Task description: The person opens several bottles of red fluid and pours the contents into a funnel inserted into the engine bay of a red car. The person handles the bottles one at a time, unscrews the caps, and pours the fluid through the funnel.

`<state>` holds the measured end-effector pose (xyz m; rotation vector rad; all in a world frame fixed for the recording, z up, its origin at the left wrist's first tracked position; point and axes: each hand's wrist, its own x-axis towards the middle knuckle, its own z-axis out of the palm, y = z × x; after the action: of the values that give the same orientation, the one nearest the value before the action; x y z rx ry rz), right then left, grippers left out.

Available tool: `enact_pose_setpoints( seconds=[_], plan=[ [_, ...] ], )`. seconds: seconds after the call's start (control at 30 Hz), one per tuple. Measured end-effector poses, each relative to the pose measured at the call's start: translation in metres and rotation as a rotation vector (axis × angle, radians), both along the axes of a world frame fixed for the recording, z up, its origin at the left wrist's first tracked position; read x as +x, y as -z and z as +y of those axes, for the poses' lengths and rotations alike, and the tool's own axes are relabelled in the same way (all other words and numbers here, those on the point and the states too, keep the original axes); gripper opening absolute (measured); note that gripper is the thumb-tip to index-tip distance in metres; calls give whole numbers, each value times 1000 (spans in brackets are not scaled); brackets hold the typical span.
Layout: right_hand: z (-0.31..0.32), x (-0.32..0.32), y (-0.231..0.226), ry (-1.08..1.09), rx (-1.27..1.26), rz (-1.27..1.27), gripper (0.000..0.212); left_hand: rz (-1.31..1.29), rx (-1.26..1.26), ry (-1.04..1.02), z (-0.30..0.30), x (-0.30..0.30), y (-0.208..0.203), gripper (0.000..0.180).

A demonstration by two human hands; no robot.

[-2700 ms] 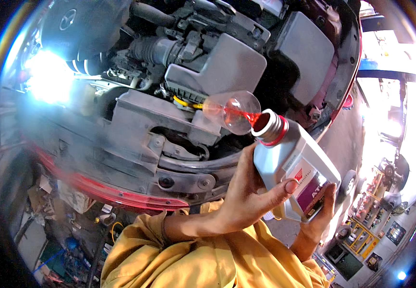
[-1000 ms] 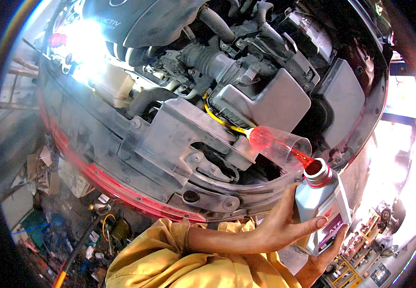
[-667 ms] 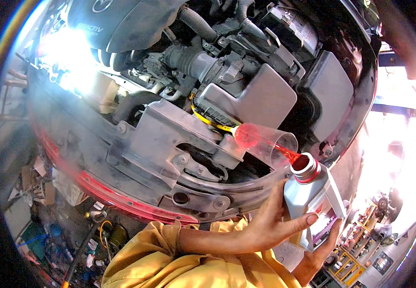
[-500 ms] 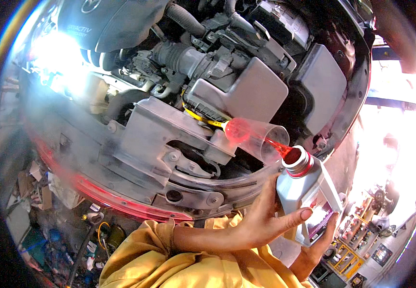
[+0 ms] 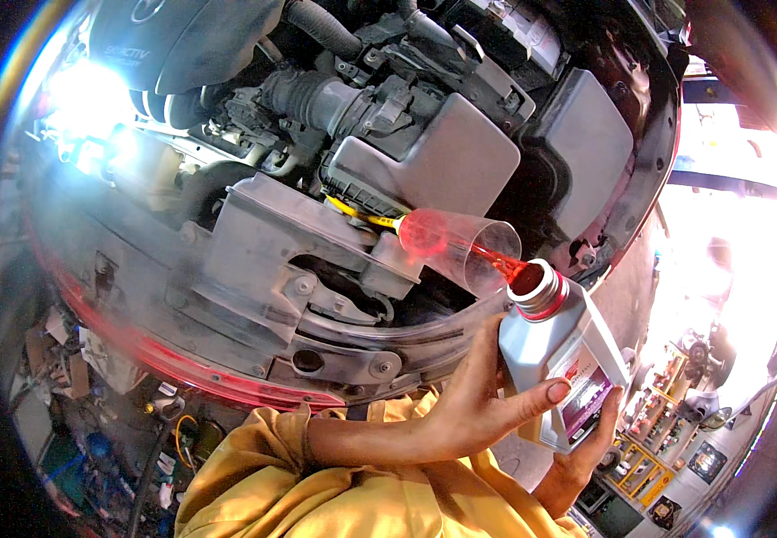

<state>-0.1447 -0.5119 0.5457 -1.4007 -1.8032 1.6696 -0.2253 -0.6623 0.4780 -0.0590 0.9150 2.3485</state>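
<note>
A silver-grey fluid bottle point(image 5: 532, 345) with a ridged, uncapped neck is tilted over the engine bay. Red fluid point(image 5: 502, 263) streams from its mouth into a clear, cup-shaped funnel point(image 5: 487, 235), whose narrow end looks red. From that end a yellow tube point(image 5: 359, 213) runs down among the engine parts; its far end is hidden. My left hand point(image 5: 478, 390) grips the bottle's near left side, thumb across the label. Around its lower right side and base, my right hand point(image 5: 586, 453) supports it, partly hidden by the bottle.
A grey air filter box point(image 5: 447, 157) lies just beyond the funnel. The car's red front edge point(image 5: 182, 363) curves in front of me. Boxes and bottles litter the floor at lower left. A yellow rack point(image 5: 646, 475) stands at lower right, and a bright lamp point(image 5: 88, 103) glares at upper left.
The whole scene has shifted slightly left in view, with bottle, funnel and hands together. Red fluid keeps pouring, and both hands keep their hold on the bottle.
</note>
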Motion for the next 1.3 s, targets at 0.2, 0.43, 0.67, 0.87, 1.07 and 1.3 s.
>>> enact_pose_setpoints(
  seconds=[0.2, 0.43, 0.67, 0.87, 1.07, 1.3],
  plan=[
    [0, 2, -5, -36, 63, -112, 54, 9, -1, -24, 2, 0, 2, 80],
    [1, 2, -5, -84, -18, -24, 59, 0, 28, -30, 4, 2, 4, 81],
    [2, 5, -5, -33, 27, -71, 57, 17, -7, -17, 2, 4, 3, 80],
    [7, 9, -4, -12, 64, -95, 57, 24, -11, -7, 3, 5, 4, 80],
    [10, 13, -4, -41, 22, -68, 58, -2, 21, -7, 3, 5, 3, 81],
    [9, 12, -6, -43, 67, -83, 58, 14, -5, 31, 0, 3, 2, 79]
  ],
)
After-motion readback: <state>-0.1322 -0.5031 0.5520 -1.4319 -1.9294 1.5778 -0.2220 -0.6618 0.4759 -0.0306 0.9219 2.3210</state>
